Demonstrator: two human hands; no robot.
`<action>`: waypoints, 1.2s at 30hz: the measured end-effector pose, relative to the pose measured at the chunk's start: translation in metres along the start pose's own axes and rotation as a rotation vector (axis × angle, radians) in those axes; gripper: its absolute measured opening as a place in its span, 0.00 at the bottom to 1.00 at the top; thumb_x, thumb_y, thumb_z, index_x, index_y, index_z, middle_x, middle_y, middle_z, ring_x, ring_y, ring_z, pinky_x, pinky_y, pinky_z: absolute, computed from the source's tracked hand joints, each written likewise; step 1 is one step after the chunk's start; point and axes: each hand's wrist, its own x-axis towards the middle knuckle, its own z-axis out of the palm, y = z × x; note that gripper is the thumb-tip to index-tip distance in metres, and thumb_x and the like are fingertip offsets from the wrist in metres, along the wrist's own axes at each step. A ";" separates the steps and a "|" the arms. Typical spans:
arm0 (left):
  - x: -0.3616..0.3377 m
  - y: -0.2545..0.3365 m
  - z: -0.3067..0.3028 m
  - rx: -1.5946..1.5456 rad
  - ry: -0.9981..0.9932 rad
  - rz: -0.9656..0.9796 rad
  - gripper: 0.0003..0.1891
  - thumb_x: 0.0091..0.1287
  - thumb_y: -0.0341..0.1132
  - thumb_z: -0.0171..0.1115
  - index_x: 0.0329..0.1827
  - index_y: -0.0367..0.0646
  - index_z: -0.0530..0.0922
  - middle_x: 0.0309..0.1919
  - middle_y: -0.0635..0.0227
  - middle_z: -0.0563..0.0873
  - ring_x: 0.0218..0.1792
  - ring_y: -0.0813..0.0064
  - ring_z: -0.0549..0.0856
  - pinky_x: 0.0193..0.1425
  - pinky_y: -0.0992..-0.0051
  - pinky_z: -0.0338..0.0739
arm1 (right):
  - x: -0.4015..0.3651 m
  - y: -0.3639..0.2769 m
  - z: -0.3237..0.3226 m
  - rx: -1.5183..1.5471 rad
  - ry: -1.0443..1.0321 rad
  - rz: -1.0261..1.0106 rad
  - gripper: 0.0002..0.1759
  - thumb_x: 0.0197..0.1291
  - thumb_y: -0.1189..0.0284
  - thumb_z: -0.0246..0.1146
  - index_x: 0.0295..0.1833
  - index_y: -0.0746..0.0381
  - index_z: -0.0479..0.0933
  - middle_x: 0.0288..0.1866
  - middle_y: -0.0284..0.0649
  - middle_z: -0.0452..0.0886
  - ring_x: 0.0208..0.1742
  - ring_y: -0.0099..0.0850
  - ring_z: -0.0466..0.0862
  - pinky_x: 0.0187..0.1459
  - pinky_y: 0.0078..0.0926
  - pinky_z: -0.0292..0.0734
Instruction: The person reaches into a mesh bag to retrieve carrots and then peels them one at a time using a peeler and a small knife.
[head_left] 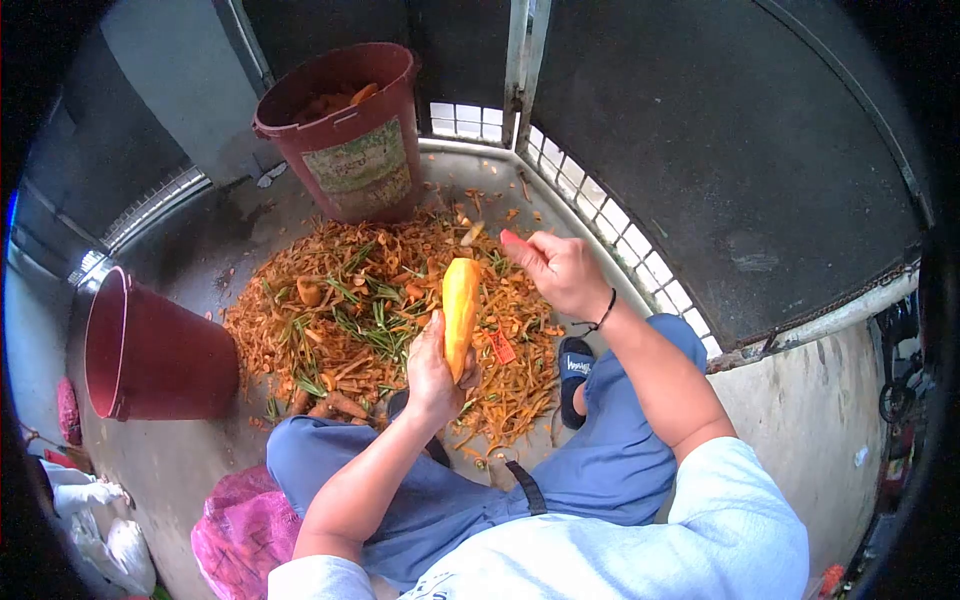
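A peeled, bright orange-yellow carrot (459, 312) stands nearly upright in my left hand (435, 372), whose fingers wrap round its lower part. My right hand (568, 272) is closed on a red-handled tool (512, 239), up and to the right of the carrot and apart from it. The tool's working end cannot be made out clearly. A pale slice-like piece (472, 234) shows just left of the tool. Below both hands spreads a wide heap of carrot peelings (350, 290) mixed with green stem bits. Several unpeeled carrots (340, 405) lie at its near edge.
A tall dark red bucket (365, 165) holding carrots stands behind the heap. Another red bucket (165, 350) lies tipped on its side at the left. A pink mesh sack (242, 530) rests beside my left knee. Dark gate panels (720, 150) close off the back and right.
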 end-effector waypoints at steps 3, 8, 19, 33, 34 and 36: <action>0.003 -0.003 0.000 0.066 0.021 0.022 0.19 0.81 0.54 0.50 0.46 0.46 0.74 0.18 0.71 0.74 0.13 0.78 0.70 0.16 0.76 0.60 | -0.015 -0.021 0.003 0.033 -0.069 -0.063 0.33 0.59 0.41 0.72 0.42 0.65 0.80 0.22 0.44 0.75 0.23 0.30 0.75 0.30 0.36 0.72; 0.007 -0.015 -0.004 0.140 0.011 -0.014 0.18 0.81 0.53 0.50 0.47 0.46 0.73 0.20 0.72 0.74 0.13 0.80 0.69 0.15 0.79 0.62 | -0.014 -0.010 0.017 -0.053 -0.028 -0.021 0.40 0.52 0.40 0.76 0.54 0.64 0.77 0.35 0.51 0.85 0.40 0.48 0.90 0.41 0.44 0.81; 0.002 -0.012 0.006 0.198 0.052 0.106 0.15 0.82 0.50 0.52 0.50 0.46 0.74 0.27 0.74 0.78 0.16 0.82 0.74 0.16 0.80 0.66 | -0.011 -0.011 -0.018 -0.222 -0.249 -0.355 0.30 0.65 0.40 0.63 0.28 0.57 0.81 0.26 0.45 0.84 0.28 0.46 0.86 0.30 0.45 0.78; 0.002 -0.007 0.002 0.061 -0.019 -0.047 0.23 0.79 0.59 0.51 0.41 0.46 0.74 0.15 0.73 0.71 0.13 0.78 0.69 0.18 0.77 0.59 | -0.007 -0.003 -0.024 -0.082 -0.250 -0.263 0.28 0.65 0.44 0.67 0.29 0.59 0.82 0.22 0.48 0.82 0.24 0.46 0.83 0.27 0.43 0.76; 0.001 -0.007 0.002 0.063 -0.019 -0.051 0.23 0.79 0.59 0.51 0.41 0.46 0.74 0.15 0.73 0.71 0.13 0.78 0.69 0.18 0.77 0.59 | -0.008 -0.003 -0.022 -0.098 -0.285 -0.290 0.28 0.64 0.44 0.67 0.29 0.59 0.82 0.22 0.47 0.81 0.24 0.46 0.83 0.27 0.43 0.75; 0.000 -0.006 0.003 0.059 -0.062 -0.044 0.24 0.79 0.61 0.50 0.40 0.47 0.74 0.15 0.73 0.70 0.13 0.78 0.68 0.18 0.77 0.58 | -0.009 -0.004 -0.022 -0.123 -0.252 -0.329 0.22 0.64 0.50 0.71 0.30 0.59 0.85 0.20 0.45 0.79 0.20 0.40 0.79 0.24 0.39 0.69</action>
